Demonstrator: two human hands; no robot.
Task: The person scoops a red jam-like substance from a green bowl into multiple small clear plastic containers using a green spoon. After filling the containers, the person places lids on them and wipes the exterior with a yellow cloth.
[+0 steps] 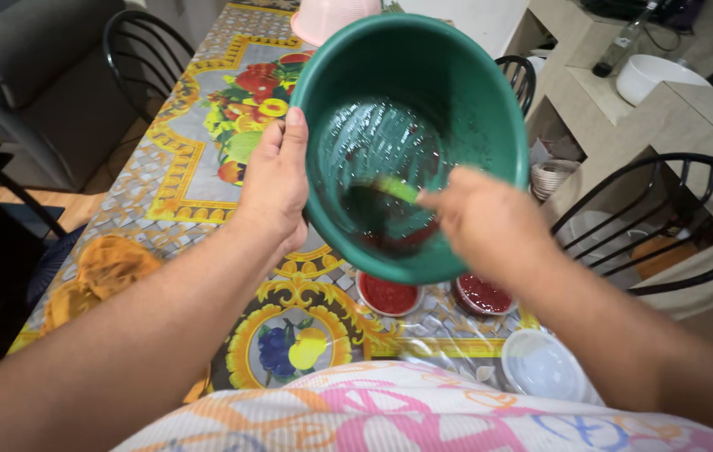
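Green plastic filled most of our view: the big round bowl [457, 92] was tipped up toward us above the table [180, 176], its mouth facing the camera. Our left hand [274, 180] gripped its left wall, fingers wrapped behind and the thumb pressed up along the rim, the forearm running in from the lower left. Our right hand [490, 219] reached over the lower right rim, closed around the handle of a utensil [396, 189] with a light green end that lay against the bowl's inner floor; the hand was blurred, so we could not tell its fingers apart. Inside, the bowl looked wet and glossy, with dark red smears and a thin pool of red near the bottom edge. Below the bowl, on the fruit-patterned tablecloth, stood two small round cups of red sauce [388, 295], side by side, the right one [483, 294] partly hidden by our wrist. Nearer our body, just beside the table edge, sat a clear lidded cup [543, 365]. A pink colander [331, 17] stood at the far end, and black chairs [666, 218] flanked the table.
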